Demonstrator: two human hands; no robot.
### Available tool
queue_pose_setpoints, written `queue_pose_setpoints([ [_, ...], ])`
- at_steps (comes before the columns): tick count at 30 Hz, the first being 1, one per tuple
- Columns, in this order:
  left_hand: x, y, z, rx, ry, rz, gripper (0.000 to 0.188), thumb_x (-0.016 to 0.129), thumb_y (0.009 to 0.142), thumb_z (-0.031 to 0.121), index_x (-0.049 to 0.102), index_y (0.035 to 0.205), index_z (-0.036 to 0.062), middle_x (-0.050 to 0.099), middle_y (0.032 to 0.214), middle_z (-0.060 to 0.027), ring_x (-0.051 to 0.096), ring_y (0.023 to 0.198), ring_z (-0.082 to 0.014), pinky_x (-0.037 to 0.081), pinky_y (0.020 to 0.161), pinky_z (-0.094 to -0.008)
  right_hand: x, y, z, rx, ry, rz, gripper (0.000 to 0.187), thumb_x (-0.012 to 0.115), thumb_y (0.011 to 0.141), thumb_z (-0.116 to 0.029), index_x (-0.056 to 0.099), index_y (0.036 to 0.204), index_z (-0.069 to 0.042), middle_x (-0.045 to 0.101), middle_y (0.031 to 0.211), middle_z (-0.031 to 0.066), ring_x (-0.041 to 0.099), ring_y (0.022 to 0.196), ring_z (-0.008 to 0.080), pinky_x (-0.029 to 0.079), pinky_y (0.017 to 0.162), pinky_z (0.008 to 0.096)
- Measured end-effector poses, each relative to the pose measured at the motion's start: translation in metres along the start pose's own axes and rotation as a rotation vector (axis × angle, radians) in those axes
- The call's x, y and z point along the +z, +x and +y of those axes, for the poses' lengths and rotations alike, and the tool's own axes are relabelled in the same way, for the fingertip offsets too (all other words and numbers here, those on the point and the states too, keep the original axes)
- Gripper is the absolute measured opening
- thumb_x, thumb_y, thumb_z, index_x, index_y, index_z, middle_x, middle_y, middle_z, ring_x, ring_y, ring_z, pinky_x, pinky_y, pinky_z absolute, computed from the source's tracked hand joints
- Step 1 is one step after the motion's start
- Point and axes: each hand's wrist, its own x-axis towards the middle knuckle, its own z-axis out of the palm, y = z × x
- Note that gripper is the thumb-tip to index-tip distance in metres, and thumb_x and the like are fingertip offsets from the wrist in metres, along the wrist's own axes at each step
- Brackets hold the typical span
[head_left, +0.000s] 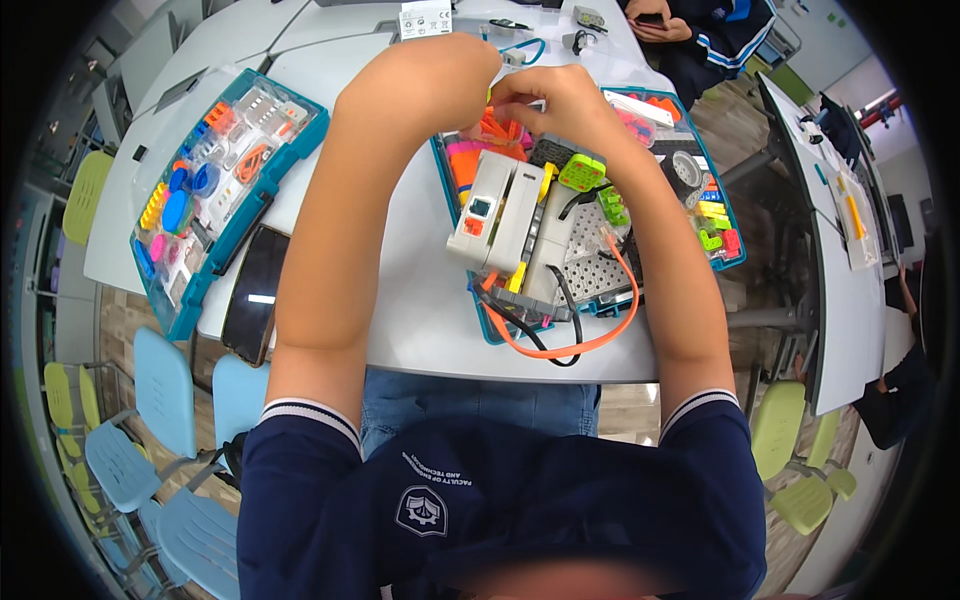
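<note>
Both hands are over the far part of a teal tray [737, 256] of building parts. My left hand [430, 85] is bent at the wrist, and its fingers are mostly hidden. Beside it, my right hand [565, 103] curls thumb and fingers together above orange parts [500, 132]; what they pinch is not clear. Nearer to me stands an assembled model with a white-grey controller block [500, 210], an orange cable [632, 305] and black cables [572, 300]. Green bricks [583, 172], grey perforated plates [590, 240] and a grey wheel [685, 172] lie around it.
To the left sits a second teal case [312, 138] of colourful parts, with a black phone [254, 295] at the table's near edge. Small cabled parts [515, 57] and a white printed box [426, 20] lie beyond my hands. Another person's hands [660, 25] hold a phone at the upper right.
</note>
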Motion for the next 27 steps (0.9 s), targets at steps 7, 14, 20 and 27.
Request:
queue_pose_setpoints([
  [7, -0.004, 0.003, 0.006, 0.044, 0.0, -0.045, 0.03, 0.085, 0.072, 0.013, 0.069, 0.097, 0.0052, 0.07, 0.091, -0.0133, 0.068, 0.086, -0.0299, 0.054, 0.074, -0.041, -0.016, 0.0, -0.017, 0.002, 0.131, 0.051, 0.015, 0.076, 0.085, -0.009, 0.076, 0.099, -0.004, 0.076, 0.083, 0.01, 0.074, 0.077, 0.0209, 0.057, 0.073, 0.0316],
  [14, -0.002, 0.004, 0.005, 0.062, -0.022, 0.012, 0.034, 0.087, 0.072, 0.018, 0.069, 0.096, 0.002, 0.069, 0.091, -0.0163, 0.068, 0.088, -0.0319, 0.053, 0.075, -0.041, -0.018, 0.0, -0.021, 0.174, 0.217, 0.053, 0.012, 0.072, 0.089, -0.008, 0.073, 0.098, -0.001, 0.075, 0.086, 0.0119, 0.072, 0.077, 0.0201, 0.057, 0.078, 0.0325],
  [20, 0.006, 0.001, -0.002, 0.146, -0.058, 0.174, 0.032, 0.087, 0.072, 0.018, 0.067, 0.089, 0.0, 0.068, 0.081, -0.0151, 0.067, 0.078, -0.0329, 0.052, 0.07, -0.0407, -0.021, -0.001, -0.02, 0.205, 0.277, 0.023, 0.016, 0.073, 0.092, -0.014, 0.074, 0.1, 0.0, 0.074, 0.083, 0.0071, 0.07, 0.081, 0.0131, 0.055, 0.08, 0.03],
  [27, 0.001, 0.004, -0.004, 0.132, -0.093, 0.242, 0.03, 0.087, 0.068, 0.012, 0.066, 0.085, -0.0001, 0.066, 0.075, -0.0134, 0.066, 0.073, -0.0295, 0.052, 0.066, -0.0378, -0.02, -0.002, -0.017, 0.259, 0.418, 0.052, 0.013, 0.072, 0.091, -0.013, 0.074, 0.096, -0.001, 0.074, 0.085, 0.0045, 0.068, 0.081, 0.0117, 0.055, 0.078, 0.0291],
])
